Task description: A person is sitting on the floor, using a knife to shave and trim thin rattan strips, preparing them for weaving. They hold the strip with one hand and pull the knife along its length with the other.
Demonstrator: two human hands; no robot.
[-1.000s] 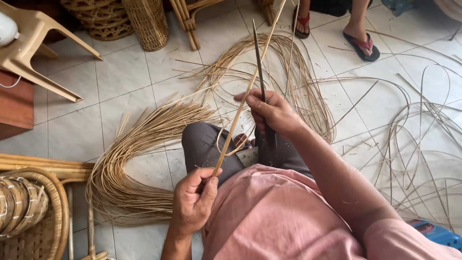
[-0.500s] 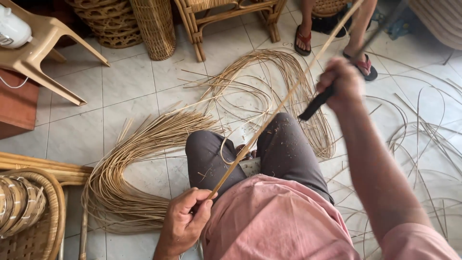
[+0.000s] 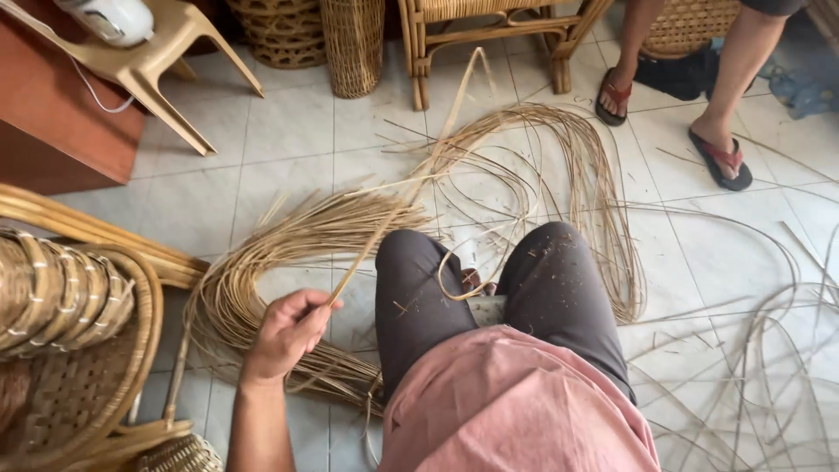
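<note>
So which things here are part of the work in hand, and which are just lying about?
In use:
left hand, pinching one cane strip
bundle of cane strips on the floor beside it

Lying about:
plastic chair
wicker baskets
wicker stand
cane chair
another person's sandalled feet

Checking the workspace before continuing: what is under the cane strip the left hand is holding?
Under the cane strip held by the left hand lie a bundle of cane strips and white floor tiles. The tiles beneath the bundle are covered.

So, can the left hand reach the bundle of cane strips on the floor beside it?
Probably yes: the left hand hovers right above the bundle of cane strips, nothing between, though its grip already holds one cane strip.
</note>
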